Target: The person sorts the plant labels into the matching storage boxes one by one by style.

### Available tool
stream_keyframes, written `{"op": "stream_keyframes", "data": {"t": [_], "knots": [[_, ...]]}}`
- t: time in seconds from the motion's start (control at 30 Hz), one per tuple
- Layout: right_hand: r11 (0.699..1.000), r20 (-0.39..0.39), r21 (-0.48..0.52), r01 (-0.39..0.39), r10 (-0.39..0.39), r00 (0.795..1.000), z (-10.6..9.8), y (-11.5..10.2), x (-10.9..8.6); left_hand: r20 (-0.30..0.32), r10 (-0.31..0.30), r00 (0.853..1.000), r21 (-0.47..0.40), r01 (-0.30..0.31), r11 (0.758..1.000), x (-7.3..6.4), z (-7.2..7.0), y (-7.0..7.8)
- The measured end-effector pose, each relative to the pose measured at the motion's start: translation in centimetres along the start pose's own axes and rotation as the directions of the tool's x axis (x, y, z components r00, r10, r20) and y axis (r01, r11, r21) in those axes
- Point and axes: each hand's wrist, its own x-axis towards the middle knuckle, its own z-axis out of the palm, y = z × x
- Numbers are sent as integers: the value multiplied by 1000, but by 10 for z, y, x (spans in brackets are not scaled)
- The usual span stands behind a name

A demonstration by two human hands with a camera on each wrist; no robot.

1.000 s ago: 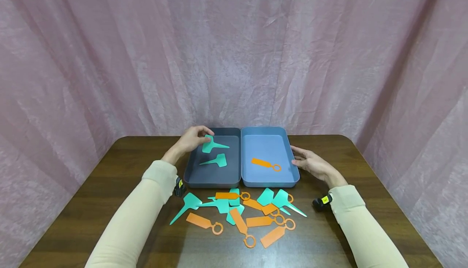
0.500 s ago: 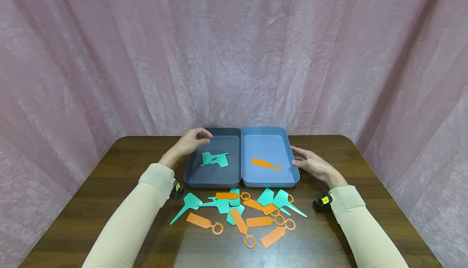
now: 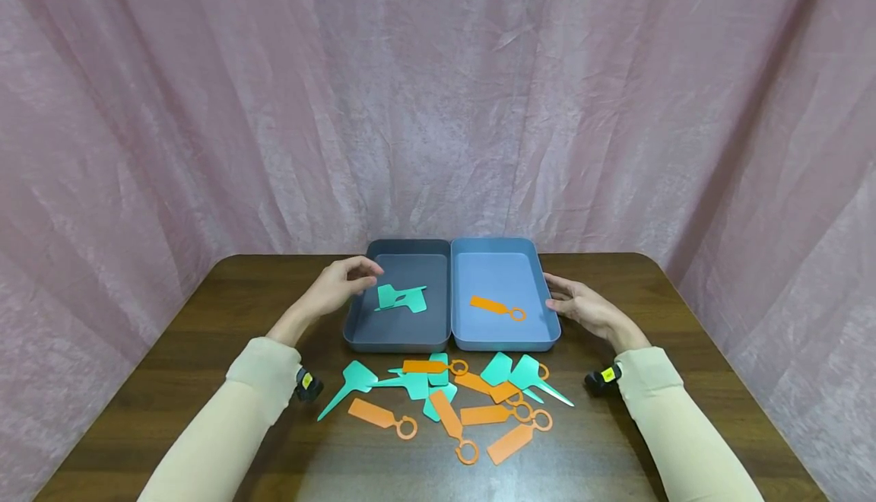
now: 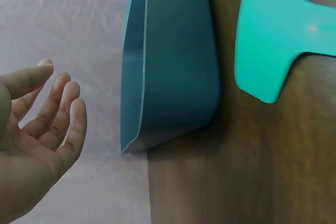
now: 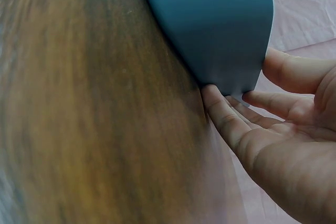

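Note:
My left hand (image 3: 342,287) hovers by the left rim of the dark grey tray (image 3: 397,342), fingers loosely bent and nothing in them. Two overlapping green T-shaped plant labels (image 3: 414,300) lie in that tray. My right hand (image 3: 587,309) rests against the right side of the blue tray (image 3: 506,344); in the right wrist view its fairly straight fingers (image 5: 226,116) touch the outer wall and the thumb is at the rim. Inside the blue tray lies one orange tag with a ring end (image 3: 489,305). The left wrist view shows a green plant label (image 4: 268,35) beside the tray wall.
In front of the trays, several more green plant labels (image 3: 359,377) and orange ring tags (image 3: 509,445) are scattered on the brown wooden table (image 3: 205,335), some overlapping. A pink curtain (image 3: 438,106) hangs behind the table.
My left hand has let go of a green plant label, which dropped onto the other one in the grey tray. It then drew back left toward the rim. The right hand has stayed put.

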Motion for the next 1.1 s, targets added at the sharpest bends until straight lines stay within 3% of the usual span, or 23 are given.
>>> {"op": "stream_keyframes", "data": {"t": [0.37, 0.7, 1.1], "knots": [[1000, -12, 3, 7, -7, 1000, -1, 0, -1, 17, 30, 999, 11, -30, 999, -34, 1, 3], [1000, 7, 6, 20, -20, 1000, 1, 0, -1, 10, 50, 999, 81, -51, 995, -70, -2, -9], [1000, 7, 12, 23, -23, 1000, 1, 0, -1, 76, 82, 994, 52, -86, 995, -87, 5, -19]]}}
